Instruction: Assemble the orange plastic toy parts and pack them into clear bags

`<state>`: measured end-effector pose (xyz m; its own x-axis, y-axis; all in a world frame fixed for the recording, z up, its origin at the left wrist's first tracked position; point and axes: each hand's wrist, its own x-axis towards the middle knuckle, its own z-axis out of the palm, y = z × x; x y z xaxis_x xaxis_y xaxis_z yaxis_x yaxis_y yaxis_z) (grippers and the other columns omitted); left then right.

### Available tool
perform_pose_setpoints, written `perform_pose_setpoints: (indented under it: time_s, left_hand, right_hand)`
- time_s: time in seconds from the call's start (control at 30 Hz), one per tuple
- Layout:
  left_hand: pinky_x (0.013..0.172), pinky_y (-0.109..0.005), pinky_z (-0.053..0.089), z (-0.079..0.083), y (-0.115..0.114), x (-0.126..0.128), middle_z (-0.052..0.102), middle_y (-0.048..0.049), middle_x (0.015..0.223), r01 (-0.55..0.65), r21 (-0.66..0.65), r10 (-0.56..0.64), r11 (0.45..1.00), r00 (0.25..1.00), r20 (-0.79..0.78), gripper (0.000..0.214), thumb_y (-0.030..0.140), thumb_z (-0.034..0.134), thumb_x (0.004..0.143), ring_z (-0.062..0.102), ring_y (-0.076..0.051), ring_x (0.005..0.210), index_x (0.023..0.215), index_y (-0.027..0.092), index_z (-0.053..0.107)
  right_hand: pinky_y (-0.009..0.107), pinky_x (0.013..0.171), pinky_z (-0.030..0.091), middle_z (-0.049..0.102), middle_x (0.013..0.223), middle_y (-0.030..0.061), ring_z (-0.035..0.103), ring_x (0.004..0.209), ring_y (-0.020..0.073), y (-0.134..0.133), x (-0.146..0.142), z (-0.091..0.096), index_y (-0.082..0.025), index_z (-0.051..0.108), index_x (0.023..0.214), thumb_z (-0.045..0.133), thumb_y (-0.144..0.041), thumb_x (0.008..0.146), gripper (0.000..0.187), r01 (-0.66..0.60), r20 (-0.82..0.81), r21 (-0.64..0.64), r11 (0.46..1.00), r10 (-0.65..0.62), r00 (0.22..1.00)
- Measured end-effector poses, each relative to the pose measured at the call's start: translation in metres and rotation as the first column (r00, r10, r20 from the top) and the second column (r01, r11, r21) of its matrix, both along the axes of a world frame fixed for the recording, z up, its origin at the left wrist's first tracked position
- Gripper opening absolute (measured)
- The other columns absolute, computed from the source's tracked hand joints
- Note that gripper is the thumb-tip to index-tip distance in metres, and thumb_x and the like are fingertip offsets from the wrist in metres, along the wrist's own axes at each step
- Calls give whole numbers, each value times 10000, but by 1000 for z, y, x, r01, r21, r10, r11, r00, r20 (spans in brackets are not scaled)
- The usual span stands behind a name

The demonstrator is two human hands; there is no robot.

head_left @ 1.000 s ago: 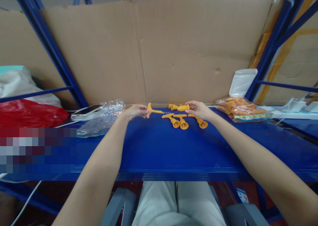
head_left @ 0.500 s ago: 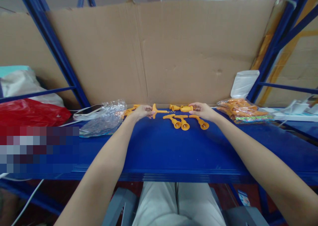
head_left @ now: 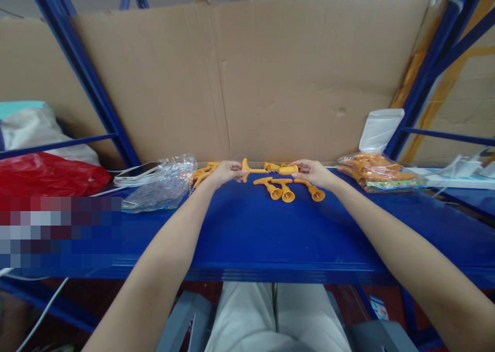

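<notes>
My left hand (head_left: 232, 172) pinches an orange T-handled corkscrew (head_left: 245, 170), its threaded shaft pointing right. Closed around an orange plastic sleeve (head_left: 286, 170), my right hand (head_left: 309, 172) faces it. The shaft's tip comes close to the sleeve's left side; whether they touch I cannot tell. Another orange sleeve-like piece (head_left: 271, 166) lies just behind. In front are three orange T-handled pieces with flared bell ends: a left one (head_left: 275, 193), a middle one (head_left: 287, 194) and a right one (head_left: 317, 194). More orange T-handled pieces (head_left: 202, 174) with metal spirals lie beside my left hand, partly covered by it.
On the blue shelf (head_left: 270, 238), a clear plastic bag (head_left: 162, 187) lies left and a bag of orange pieces (head_left: 381, 171) right. A cardboard panel (head_left: 309, 83) stands behind. Blue posts (head_left: 91, 78) frame the sides. A red bag (head_left: 50, 176) sits far left.
My left hand has moved slightly right with the corkscrew, bringing its shaft closer to the sleeve. My right hand has shifted slightly left with the sleeve. The three front pieces stay put.
</notes>
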<state>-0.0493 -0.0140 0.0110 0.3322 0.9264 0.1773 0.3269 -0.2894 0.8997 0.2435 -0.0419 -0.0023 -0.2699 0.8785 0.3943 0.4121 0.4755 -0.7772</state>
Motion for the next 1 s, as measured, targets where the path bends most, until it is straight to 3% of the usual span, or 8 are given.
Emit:
perform_pose_setpoints:
  time_s: [0.7,1.0]
  left_hand:
    - [546,-214,482,-4,-4,18,629,-4,585,28,31,-29,999,999,19,152,192,679,682,565,-76,499,789,102,617]
    - [571,-228,486,-3,-2,5,617,3,582,0,24,-1,1000,1000,18,126,207,673,692,568,-80,509,718,110,598]
  right_hand:
    - [374,850,499,641,1040,92,626,900,181,-2,-12,-1,-140,575,1022,667,-168,659,376,-43,-54,-50,998,41,998]
    - [398,872,486,644,1039,92,619,925,194,6,6,-6,-145,603,1009,693,-199,647,376,16,-85,-36,999,-19,996]
